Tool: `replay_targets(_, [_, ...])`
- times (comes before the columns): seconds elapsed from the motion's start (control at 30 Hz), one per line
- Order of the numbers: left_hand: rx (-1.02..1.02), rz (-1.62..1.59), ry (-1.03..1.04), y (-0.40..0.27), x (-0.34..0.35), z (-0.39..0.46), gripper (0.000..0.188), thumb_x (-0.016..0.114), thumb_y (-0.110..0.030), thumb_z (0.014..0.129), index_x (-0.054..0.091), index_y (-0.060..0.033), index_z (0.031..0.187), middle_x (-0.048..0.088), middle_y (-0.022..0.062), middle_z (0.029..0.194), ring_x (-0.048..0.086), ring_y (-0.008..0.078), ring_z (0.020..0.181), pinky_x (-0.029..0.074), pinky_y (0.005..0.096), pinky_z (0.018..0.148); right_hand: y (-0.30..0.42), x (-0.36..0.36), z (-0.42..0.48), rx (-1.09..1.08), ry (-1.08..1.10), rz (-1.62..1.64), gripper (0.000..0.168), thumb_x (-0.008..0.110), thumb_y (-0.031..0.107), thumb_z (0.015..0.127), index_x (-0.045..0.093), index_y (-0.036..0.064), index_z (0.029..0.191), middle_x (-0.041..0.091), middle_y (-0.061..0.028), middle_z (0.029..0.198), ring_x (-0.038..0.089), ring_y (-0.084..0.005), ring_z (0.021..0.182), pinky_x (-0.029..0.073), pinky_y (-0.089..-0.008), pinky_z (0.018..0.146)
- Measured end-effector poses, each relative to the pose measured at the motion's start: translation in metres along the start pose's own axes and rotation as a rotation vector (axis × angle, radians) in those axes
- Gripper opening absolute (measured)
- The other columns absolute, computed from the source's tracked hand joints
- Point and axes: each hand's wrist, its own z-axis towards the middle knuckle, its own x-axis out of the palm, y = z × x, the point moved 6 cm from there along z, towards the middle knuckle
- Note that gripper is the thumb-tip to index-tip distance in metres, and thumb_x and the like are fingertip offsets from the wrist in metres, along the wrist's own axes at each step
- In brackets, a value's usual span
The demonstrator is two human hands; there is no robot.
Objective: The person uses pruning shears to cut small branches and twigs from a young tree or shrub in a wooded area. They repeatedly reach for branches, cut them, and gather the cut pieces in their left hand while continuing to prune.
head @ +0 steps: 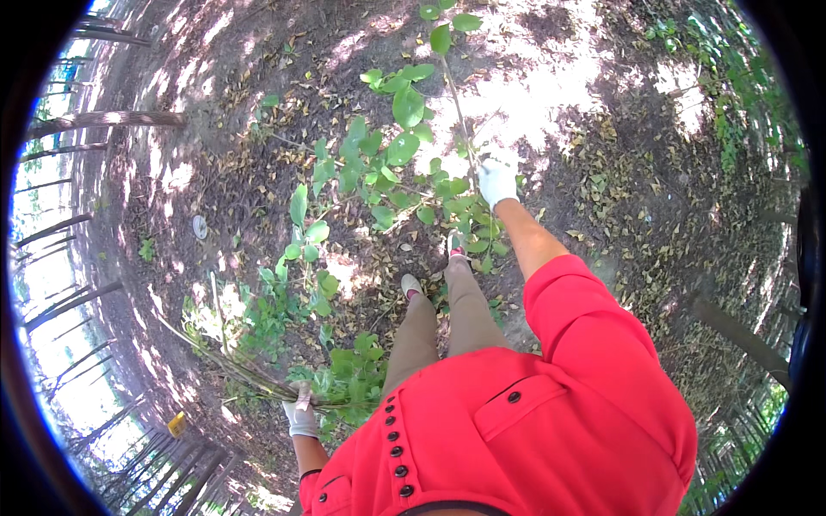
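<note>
My left hand (301, 414), in a pale glove, is closed around a bundle of thin cut stems (248, 376) at my side. The bare ends fan out to the upper left, and green leaves (355, 371) spread on the other side of the fist, towards my legs. Out in front, my right hand (498, 180), in a white glove, grips a slender leafy stem (459, 113) that runs up and away from me. Broad green leaves (403, 149) hang left of that hand, over the ground. The fingertips of the right hand are washed out by bright sunlight.
Dry fallen leaves (600, 187) litter the dark soil around my shoes (411, 284). A pale round object (199, 226) and a yellow object (177, 424) lie to the left. Tree trunks (110, 120) stand along the left; another trunk (742, 338) and green shrubs (729, 109) are at the right.
</note>
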Motion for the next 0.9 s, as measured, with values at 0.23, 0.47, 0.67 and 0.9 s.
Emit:
replay_targets(0.23, [0.049,0.004,0.013,0.006,0.0,0.005,0.015,0.065,-0.016,0.086,0.057,-0.004,0.09,0.05,0.0003,0.063,0.045,0.0102,0.052,0.044,0.0274,0.052,0.038,-0.045,0.016,-0.119,-0.008,-0.177,0.028,0.05,0.031,0.089,0.066,0.007,0.09,0.065,-0.0194,0.087,0.061,-0.0373,0.087,0.048,-0.0436,0.078])
replay_targets(0.47, [0.061,0.056,0.014,-0.01,0.018,0.004,0.008,0.059,-0.011,0.088,0.059,-0.0037,0.087,0.05,0.0005,0.059,0.046,0.0093,0.051,0.047,0.0278,0.053,0.014,-0.039,0.0,0.02,0.139,-0.074,0.029,0.056,0.031,0.085,0.069,0.008,0.094,0.066,-0.0187,0.092,0.063,-0.0351,0.088,0.049,-0.0424,0.081])
replay_targets(0.67, [0.106,0.077,0.088,-0.004,0.018,0.03,0.007,0.06,-0.011,0.089,0.061,-0.0042,0.089,0.051,-0.0009,0.059,0.046,0.0089,0.05,0.042,0.0249,0.05,-0.018,0.01,-0.036,-0.031,0.344,-0.179,0.034,0.056,0.035,0.088,0.067,0.003,0.096,0.066,-0.0152,0.085,0.061,-0.0265,0.077,0.048,-0.0373,0.071])
replay_targets(0.9, [0.104,0.02,0.105,0.008,0.0,0.042,0.005,0.061,-0.009,0.088,0.06,-0.0039,0.088,0.053,0.0008,0.061,0.048,0.0092,0.051,0.045,0.0257,0.051,-0.055,0.049,-0.091,0.201,0.787,-0.511,0.037,0.054,0.027,0.081,0.067,0.008,0.111,0.062,-0.0192,0.116,0.06,-0.0345,0.109,0.047,-0.0388,0.091])
